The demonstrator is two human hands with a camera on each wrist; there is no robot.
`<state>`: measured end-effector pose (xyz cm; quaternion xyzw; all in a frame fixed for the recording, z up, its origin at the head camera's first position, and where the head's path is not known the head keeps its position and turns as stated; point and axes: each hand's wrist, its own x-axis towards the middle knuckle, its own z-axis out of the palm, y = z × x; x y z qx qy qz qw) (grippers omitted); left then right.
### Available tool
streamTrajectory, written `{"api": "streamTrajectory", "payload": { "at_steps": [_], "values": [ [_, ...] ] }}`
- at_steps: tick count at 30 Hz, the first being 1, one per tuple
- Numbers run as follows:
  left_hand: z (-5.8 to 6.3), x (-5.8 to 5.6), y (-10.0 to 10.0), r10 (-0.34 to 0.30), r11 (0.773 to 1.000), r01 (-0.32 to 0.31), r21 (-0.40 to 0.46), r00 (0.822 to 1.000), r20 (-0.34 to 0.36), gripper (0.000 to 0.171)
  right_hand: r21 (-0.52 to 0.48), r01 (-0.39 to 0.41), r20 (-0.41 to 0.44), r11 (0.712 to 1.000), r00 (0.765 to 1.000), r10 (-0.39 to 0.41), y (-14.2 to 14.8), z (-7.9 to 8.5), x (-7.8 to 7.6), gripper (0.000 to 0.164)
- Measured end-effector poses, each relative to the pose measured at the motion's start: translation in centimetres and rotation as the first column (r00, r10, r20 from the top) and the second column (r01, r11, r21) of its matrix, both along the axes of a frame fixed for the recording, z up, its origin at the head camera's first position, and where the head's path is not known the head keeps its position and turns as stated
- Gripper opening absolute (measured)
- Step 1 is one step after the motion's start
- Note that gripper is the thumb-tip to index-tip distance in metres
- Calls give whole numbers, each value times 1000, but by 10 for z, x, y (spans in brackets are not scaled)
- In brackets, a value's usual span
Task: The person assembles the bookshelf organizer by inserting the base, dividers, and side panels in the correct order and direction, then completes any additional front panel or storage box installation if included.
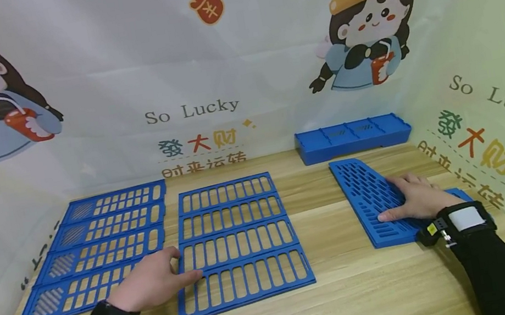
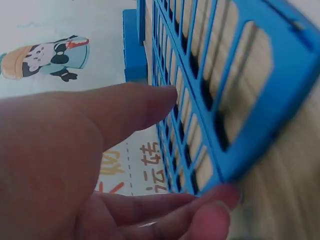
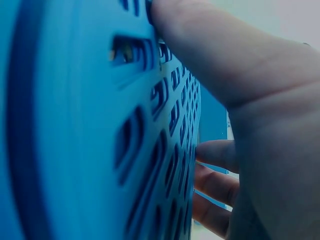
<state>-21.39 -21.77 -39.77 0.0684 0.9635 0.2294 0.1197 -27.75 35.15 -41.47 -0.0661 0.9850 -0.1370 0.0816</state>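
Note:
At the left edge of a blue grid panel (image 1: 245, 262) of several hinged-looking rows, my left hand (image 1: 152, 280) pinches the rim. In the left wrist view its thumb (image 2: 145, 102) lies over the grid panel and its fingertips meet the edge. My right hand (image 1: 420, 199) grips a blue slotted panel (image 1: 363, 189) with an angled corner. The thumb (image 3: 200, 45) presses the slotted face while the other fingers curl over the far edge. Under that hand, another blue piece (image 1: 459, 194) shows at the right; how many pieces are stacked there is hidden.
Left of the grid panel lies another blue panel (image 1: 108, 226) with rectangular openings and hatched patches. A long blue box-like piece (image 1: 354, 137) stands at the back right. Printed cloth (image 1: 267, 66) walls in the wooden table (image 1: 346, 298) at the back and sides.

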Motion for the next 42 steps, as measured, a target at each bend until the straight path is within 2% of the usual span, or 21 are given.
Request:
{"api": "streamTrajectory", "payload": {
  "at_steps": [3,6,8,10,13,16,20,28,33,38,40,42],
  "values": [
    [3,-7,13,-16,999,13,-37,996,-90,80,1,-2,-14,1000,1000,2,2,2,1,126],
    [4,-17,26,-41,998,35,-45,988,-148,93,5,-4,-26,1000,1000,4,3,5,2,125],
    [4,-23,32,-53,998,49,-33,989,-136,105,14,-1,-26,1000,1000,1,5,9,4,125],
    [2,-29,34,-59,998,59,-6,994,-90,115,40,12,-17,999,1000,-11,8,14,6,126],
    [-1,-33,33,-79,997,79,0,996,-33,122,101,23,15,995,1000,-25,12,20,9,128],
    [-4,-32,31,-130,991,129,-21,991,-18,119,158,16,34,987,999,-21,15,23,12,125],
    [-5,-31,34,-193,980,189,-62,980,-54,114,175,11,15,984,1000,-13,17,25,12,117],
    [-9,-26,36,-188,980,184,-80,981,-46,114,128,19,9,992,1000,-20,16,25,12,109],
    [-8,-24,38,-179,981,176,-76,983,-40,114,115,22,-19,993,1000,-20,16,23,14,111],
    [-7,-19,42,-182,981,179,-70,983,-38,113,122,16,-35,992,999,-12,16,24,17,122],
    [-8,-18,43,-185,981,182,-74,982,-37,113,90,-3,-15,996,1000,5,17,27,16,115],
    [-8,-16,45,-188,980,184,-76,982,-35,114,26,-32,19,999,999,32,19,31,14,98]
  ]
}}
